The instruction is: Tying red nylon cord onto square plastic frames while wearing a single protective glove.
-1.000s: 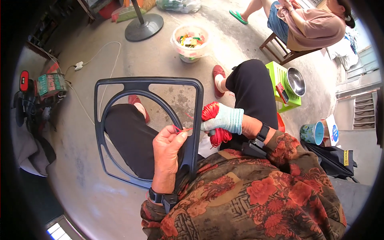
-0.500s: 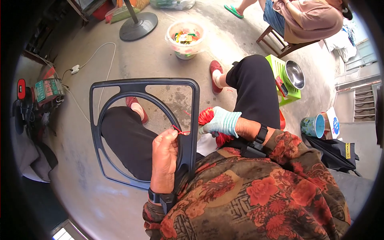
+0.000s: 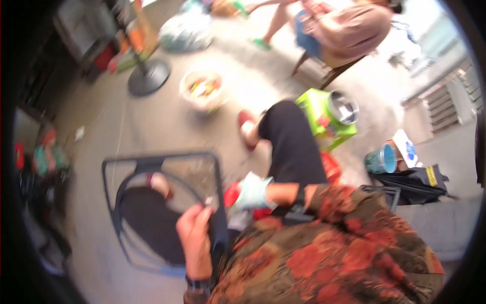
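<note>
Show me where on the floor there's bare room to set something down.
Bare floor shows between the tub and the dark frame, and left of the frame, short of the clutter at the picture's left edge. It's crowded around the gloved right hand: red cord, frame and black-trousered right leg.

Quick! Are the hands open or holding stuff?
Left hand: closed; too blurry to tell whether it holds anything.
Right hand: closed, holding red cord.

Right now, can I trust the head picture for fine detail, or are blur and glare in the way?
Head view: smear softens the left hand, the gloved right hand and its red cord, so fingertip detail is lost; head view, upper right: glare washes out the floor; head view, rim: fisheye bending and dark corners.
</note>
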The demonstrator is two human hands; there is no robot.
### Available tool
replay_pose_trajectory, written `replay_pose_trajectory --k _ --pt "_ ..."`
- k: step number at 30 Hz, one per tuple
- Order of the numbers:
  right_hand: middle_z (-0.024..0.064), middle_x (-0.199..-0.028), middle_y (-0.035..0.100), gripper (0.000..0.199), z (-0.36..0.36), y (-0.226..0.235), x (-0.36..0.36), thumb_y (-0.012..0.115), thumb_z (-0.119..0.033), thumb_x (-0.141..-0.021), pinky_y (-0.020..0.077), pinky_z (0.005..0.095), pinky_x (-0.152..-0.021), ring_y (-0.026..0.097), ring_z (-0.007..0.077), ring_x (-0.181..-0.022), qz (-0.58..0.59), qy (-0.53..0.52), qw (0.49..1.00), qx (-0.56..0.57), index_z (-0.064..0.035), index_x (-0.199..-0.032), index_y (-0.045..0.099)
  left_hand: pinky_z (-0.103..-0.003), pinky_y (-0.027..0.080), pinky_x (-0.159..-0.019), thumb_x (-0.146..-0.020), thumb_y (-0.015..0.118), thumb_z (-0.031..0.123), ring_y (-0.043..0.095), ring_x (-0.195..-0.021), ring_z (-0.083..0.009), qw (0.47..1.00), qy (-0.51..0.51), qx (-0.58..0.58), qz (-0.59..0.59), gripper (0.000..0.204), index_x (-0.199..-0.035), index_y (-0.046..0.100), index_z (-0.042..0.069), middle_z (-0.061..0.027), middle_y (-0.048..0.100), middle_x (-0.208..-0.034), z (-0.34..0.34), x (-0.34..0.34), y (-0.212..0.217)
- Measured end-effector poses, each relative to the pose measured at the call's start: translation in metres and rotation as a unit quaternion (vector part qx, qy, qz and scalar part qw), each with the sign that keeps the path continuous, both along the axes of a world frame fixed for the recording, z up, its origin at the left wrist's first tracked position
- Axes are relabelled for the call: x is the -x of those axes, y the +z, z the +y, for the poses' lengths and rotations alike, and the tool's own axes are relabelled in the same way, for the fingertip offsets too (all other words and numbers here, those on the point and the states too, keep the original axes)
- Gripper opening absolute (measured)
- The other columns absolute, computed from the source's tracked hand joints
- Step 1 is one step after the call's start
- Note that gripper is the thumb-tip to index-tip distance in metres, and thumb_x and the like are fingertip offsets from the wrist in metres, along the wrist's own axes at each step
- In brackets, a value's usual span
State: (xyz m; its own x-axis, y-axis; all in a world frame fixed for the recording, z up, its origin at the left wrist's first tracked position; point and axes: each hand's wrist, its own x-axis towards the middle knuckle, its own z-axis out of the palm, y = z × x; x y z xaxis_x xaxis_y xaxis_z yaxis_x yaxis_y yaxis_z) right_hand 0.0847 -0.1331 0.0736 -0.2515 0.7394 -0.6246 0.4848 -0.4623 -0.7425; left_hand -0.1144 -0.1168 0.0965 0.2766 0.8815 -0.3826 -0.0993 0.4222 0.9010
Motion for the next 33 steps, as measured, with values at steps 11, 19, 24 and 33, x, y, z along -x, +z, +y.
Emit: replay_pose_trajectory --k 11,19,24,33 --pt "0.0037 -0.055 0.054 0.018 -0.006 -0.027 0.013 0.071 -0.016 -0.066 0.0428 0.0287 -0.040 0.051 0.0141 -0.043 0.113 -0.067 0.984 0.118 -0.0054 -0.070 0.056 -0.020 0.023 -0.046 -0.084 0.059 0.009 0.031 -0.050 -0.0024 0.999 -0.036 -0.009 0.027 0.022 -0.064 0.050 0.008 0.0080 0.036 -0.057 -0.005 0.001 0.005" --pt "0.0030 -0.055 0.054 0.017 -0.003 -0.028 0.009 0.070 -0.014 -0.065 0.0418 0.0300 -0.041 0.051 0.0144 -0.046 0.085 -0.034 0.991 0.100 -0.0047 -0.065 0.057 -0.020 0.022 -0.044 -0.084 0.060 0.010 0.033 -0.048 -0.0022 0.996 -0.026 -0.002 0.091 0.017 -0.068 0.056 0.005 0.0071 0.040 -0.057 -0.005 0.003 -0.003" --pt "0.0046 -0.056 0.057 0.014 -0.003 -0.034 0.010 0.070 -0.014 -0.064 0.0406 0.0282 -0.042 0.052 0.0141 -0.047 0.121 -0.065 0.985 0.105 -0.0046 -0.065 0.060 -0.019 0.024 -0.043 -0.084 0.060 0.009 0.034 -0.047 -0.0022 0.999 -0.020 0.013 0.048 0.015 -0.070 0.057 0.005 0.0071 0.043 -0.058 -0.005 0.004 -0.003" --pt "0.0073 -0.076 0.064 0.025 0.007 -0.013 -0.008 0.069 -0.026 -0.074 0.0461 0.0322 -0.058 0.057 0.0154 -0.063 0.136 -0.233 0.963 0.019 -0.0046 -0.085 0.064 -0.019 0.036 -0.053 -0.082 0.060 0.005 0.046 -0.057 -0.0064 0.999 -0.022 0.034 0.007 0.010 -0.074 0.057 0.003 0.0022 0.051 -0.066 -0.003 0.003 0.007"
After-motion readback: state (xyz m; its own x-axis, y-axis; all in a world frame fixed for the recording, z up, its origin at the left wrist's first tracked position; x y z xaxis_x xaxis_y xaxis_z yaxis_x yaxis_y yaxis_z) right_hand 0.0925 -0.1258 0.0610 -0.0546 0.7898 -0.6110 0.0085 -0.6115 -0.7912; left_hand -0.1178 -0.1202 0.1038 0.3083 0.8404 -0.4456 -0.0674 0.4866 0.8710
